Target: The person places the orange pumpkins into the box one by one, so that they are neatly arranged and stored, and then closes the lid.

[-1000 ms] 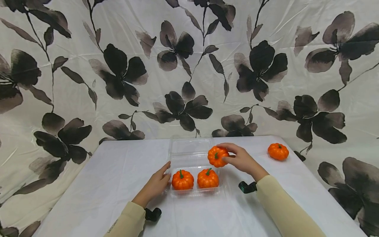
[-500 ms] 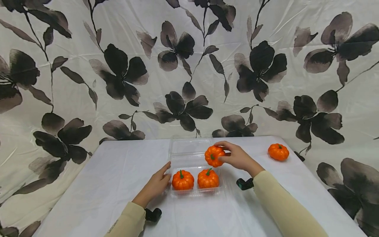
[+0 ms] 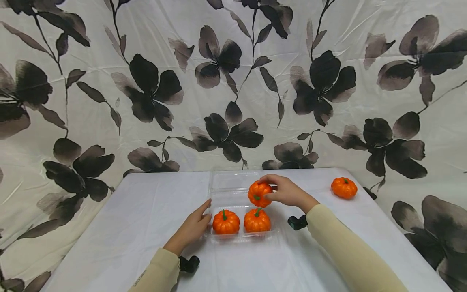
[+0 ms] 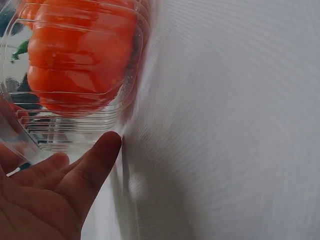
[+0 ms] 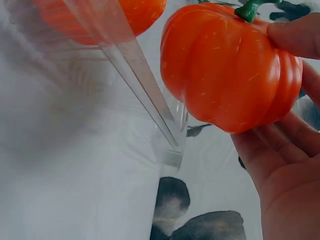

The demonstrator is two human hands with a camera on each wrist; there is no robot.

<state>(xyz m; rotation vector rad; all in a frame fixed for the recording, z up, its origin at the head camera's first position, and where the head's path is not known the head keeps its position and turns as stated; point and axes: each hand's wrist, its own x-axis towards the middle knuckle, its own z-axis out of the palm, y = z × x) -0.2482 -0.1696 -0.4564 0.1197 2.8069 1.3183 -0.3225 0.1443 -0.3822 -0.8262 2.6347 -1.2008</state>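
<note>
My right hand (image 3: pixel 286 192) grips a small orange pumpkin (image 3: pixel 259 194) with a green stem, held over the rear right part of a clear plastic clamshell box (image 3: pixel 233 200). In the right wrist view thumb and fingers wrap the pumpkin (image 5: pixel 230 70) close beside the box's edge (image 5: pixel 135 75). Two more pumpkins sit side by side in the front of the box, a left one (image 3: pixel 226 222) and a right one (image 3: pixel 257 220). Fingers straight, my left hand (image 3: pixel 191 225) touches the box's left side; the left wrist view has its fingertips at the ridged wall (image 4: pixel 75 125).
Another orange pumpkin (image 3: pixel 344 187) lies on the white-covered table (image 3: pixel 153 211) near its back right corner. The box's lid (image 3: pixel 235 180) lies opened toward the back. Behind the table hangs a floral cloth (image 3: pixel 182 101).
My right hand has moved a little left with its pumpkin, further over the box, and the pumpkin's stem has tipped downward. My left hand stays at the box's side.
</note>
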